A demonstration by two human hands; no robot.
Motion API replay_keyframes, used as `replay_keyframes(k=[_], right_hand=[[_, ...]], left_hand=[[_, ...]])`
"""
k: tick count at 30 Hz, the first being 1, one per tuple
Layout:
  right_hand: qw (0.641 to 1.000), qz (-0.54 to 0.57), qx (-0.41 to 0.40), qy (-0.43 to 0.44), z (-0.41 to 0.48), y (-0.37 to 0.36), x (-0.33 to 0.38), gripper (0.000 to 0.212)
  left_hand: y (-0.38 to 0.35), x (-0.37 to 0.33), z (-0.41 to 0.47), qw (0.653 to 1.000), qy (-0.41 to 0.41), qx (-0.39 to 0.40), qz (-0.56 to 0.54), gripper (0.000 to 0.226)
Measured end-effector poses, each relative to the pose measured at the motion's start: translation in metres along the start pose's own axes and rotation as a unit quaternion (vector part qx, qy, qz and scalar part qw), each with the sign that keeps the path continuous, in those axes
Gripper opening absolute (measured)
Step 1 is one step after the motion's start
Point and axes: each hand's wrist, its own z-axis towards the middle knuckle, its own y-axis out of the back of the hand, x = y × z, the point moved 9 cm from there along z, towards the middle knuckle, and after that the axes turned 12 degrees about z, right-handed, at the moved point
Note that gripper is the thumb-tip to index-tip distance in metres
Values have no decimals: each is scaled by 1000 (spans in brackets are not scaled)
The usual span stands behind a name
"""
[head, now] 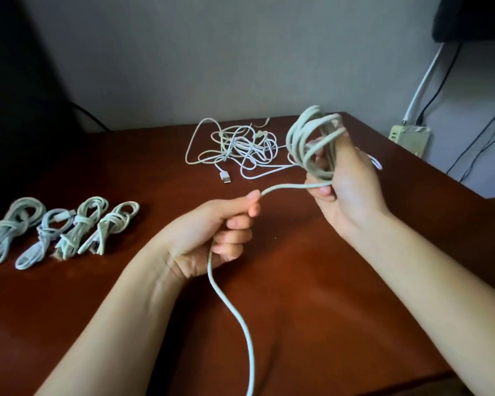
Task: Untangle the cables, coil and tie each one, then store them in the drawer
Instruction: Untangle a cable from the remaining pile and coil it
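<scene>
Right hand (pixel 346 181) grips a part-wound white cable coil (pixel 312 144) above the table (pixel 326 281); left hand (pixel 217 230) clasps its loose tail (pixel 229 295). Coiling seems under way: the tail wants winding on, then tying.

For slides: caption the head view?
Right hand holds a coil, left hand grips its tail; four tied bundles and a tangle lie on the desk.

Gripping half-wound coil of pale white cable (pixel 303 138) in right hand (pixel 352 184), centre right; loose tail (pixel 232 304) fisted in left hand (pixel 209 232). Four tied white cable bundles (pixel 89 221) mid left; tangled white cable pile (pixel 240 144) upper centre.
</scene>
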Motion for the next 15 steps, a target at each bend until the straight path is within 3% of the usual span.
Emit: replay_keyframes(k=[5,9,11,15], right_hand=[[985,-101,138,-26,-18,-29,-11,37],[941,-256,221,10,-28,-42,-18,37],[909,-327,250,61,-30,-46,-15,39],[816,-450,255,257,-36,-51,-3,49]], left_hand=[[21,1,1,998,14,-37,-47,29],[30,-2,-1,998,1,-50,-42,31],[32,-4,-2,997,-1,-50,-55,27],[31,-10,-6,994,-15,-55,-89,19]])
